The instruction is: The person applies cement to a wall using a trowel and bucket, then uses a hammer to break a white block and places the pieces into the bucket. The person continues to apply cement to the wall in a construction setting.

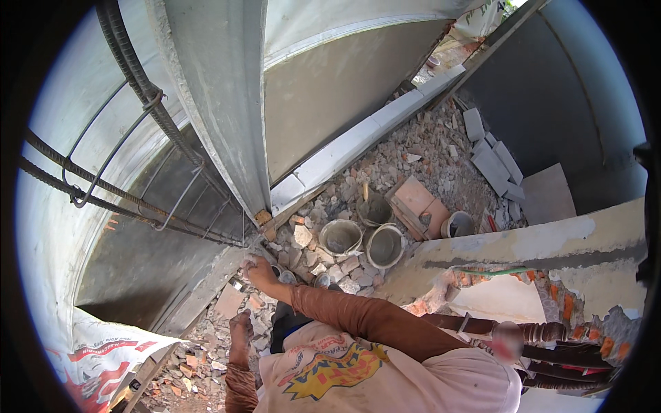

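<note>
My right hand (259, 269) reaches out in a brown sleeve to the foot of a grey column (224, 89). Its fingers are pinched at the lower end of a thin pale line (243, 230), perhaps string or wire, that hangs beside the column. Lower down, my left hand (241, 327) is held over broken rubble, apart from the right one; how its fingers are bent is too small to make out. Just beyond the right hand lie small containers (286, 277). Steel reinforcing bars (148, 96) tied with bent stirrups run down to the column's foot.
Mortar buckets (341, 237) stand on the rubble (413, 158), with square tiles (421, 206) and a pale bucket (458, 224) near them. White blocks (492, 158) lean by the dark wall at right. A broken brick wall (544, 282) and a printed sack (103, 358) border the space.
</note>
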Available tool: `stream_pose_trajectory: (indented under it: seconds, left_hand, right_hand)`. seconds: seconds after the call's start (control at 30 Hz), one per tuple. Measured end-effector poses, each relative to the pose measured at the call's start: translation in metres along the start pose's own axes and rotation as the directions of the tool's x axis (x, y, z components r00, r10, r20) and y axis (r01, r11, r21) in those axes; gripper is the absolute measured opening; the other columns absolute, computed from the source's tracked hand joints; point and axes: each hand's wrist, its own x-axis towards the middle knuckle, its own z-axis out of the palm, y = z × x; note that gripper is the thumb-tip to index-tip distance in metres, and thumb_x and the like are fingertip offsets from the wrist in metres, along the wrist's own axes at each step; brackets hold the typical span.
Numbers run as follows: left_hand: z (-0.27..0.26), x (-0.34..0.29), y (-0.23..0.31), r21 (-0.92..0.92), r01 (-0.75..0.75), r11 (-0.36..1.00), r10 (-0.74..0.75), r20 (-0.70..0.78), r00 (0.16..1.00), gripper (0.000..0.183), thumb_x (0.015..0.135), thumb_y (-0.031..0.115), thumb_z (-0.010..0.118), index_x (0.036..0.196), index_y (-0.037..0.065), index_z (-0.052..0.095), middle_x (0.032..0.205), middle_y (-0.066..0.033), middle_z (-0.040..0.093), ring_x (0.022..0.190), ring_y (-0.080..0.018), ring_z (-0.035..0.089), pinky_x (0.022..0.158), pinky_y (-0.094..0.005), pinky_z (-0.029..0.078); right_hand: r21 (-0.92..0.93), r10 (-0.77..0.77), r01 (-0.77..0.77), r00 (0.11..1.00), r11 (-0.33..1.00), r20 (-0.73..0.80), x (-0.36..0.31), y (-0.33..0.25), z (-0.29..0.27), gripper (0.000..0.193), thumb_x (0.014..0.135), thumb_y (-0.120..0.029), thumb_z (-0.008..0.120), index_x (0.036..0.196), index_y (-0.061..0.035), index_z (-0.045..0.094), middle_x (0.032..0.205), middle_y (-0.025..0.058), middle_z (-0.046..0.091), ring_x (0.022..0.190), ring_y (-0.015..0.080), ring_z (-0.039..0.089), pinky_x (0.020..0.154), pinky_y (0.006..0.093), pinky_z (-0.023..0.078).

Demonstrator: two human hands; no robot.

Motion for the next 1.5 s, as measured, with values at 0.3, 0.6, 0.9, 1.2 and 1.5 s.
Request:
stream_pose_trajectory:
  seconds: [0.3, 0.6, 0.9, 1.2, 1.5]
  left_hand:
    - [0.053, 0.107, 0.102, 0.108, -0.201, 0.974, 0.211, -0.092, 0.973, 0.055, 0.099, 0.051, 0.049, 0.117, 0.001, 0.062, 0.089, -0.0090, 0.069, 0.073, -0.0137, 0.065, 0.064, -0.0242, 0.048]
    - [0.095, 0.142, 0.187, 0.110, -0.171, 0.979, 0.168, 0.039, 0.985, 0.041, 0.095, 0.041, 0.063, 0.107, 0.003, 0.070, 0.077, -0.0043, 0.065, 0.065, -0.0136, 0.064, 0.056, -0.0249, 0.049]
    - [0.092, 0.188, 0.169, 0.088, -0.367, 0.926, 0.375, -0.107, 0.921, 0.021, 0.092, 0.026, 0.070, 0.088, 0.005, 0.069, 0.065, 0.0060, 0.051, 0.058, -0.0076, 0.046, 0.054, -0.0270, 0.037]
    - [0.117, 0.182, 0.159, 0.532, -0.498, 0.685, 0.666, -0.180, 0.724, 0.046, 0.090, 0.028, 0.072, 0.062, 0.000, 0.050, 0.059, -0.0010, 0.043, 0.060, -0.0123, 0.036, 0.055, -0.0351, 0.034]
    - [0.127, 0.181, 0.159, 0.700, -0.457, 0.549, 0.782, -0.236, 0.577, 0.053, 0.087, 0.029, 0.074, 0.054, -0.001, 0.044, 0.050, -0.0032, 0.036, 0.053, -0.0133, 0.033, 0.051, -0.0384, 0.032]
  right_hand:
    - [-0.218, -0.207, 0.231, 0.970, 0.948, 0.129, -0.001, -0.038, -0.009, 0.022, 0.078, -0.001, 0.052, 0.097, 0.0033, 0.063, 0.083, 0.0230, 0.062, 0.078, 0.0342, 0.061, 0.072, 0.0401, 0.048]
    - [-0.299, -0.146, 0.216, 0.960, 0.929, 0.239, 0.000, -0.072, -0.015, 0.036, 0.076, -0.002, 0.052, 0.110, 0.0045, 0.063, 0.098, 0.0329, 0.064, 0.093, 0.0483, 0.062, 0.081, 0.0459, 0.049]
    - [-0.304, -0.139, 0.209, 0.962, 0.929, 0.237, 0.003, -0.043, -0.013, 0.029, 0.081, -0.003, 0.051, 0.107, 0.0011, 0.064, 0.097, 0.0299, 0.065, 0.095, 0.0484, 0.062, 0.081, 0.0480, 0.048]
    - [-0.316, -0.162, 0.208, 0.973, 0.926, 0.166, -0.035, -0.017, -0.053, 0.024, 0.079, -0.002, 0.052, 0.100, -0.0029, 0.064, 0.085, 0.0242, 0.065, 0.081, 0.0427, 0.062, 0.073, 0.0442, 0.048]
    - [-0.586, -0.326, 0.394, 0.919, 0.708, 0.224, -0.091, 0.026, -0.164, 0.044, 0.090, -0.024, 0.066, 0.129, -0.0042, 0.056, 0.127, 0.0195, 0.060, 0.111, 0.0356, 0.060, 0.097, 0.0430, 0.047]
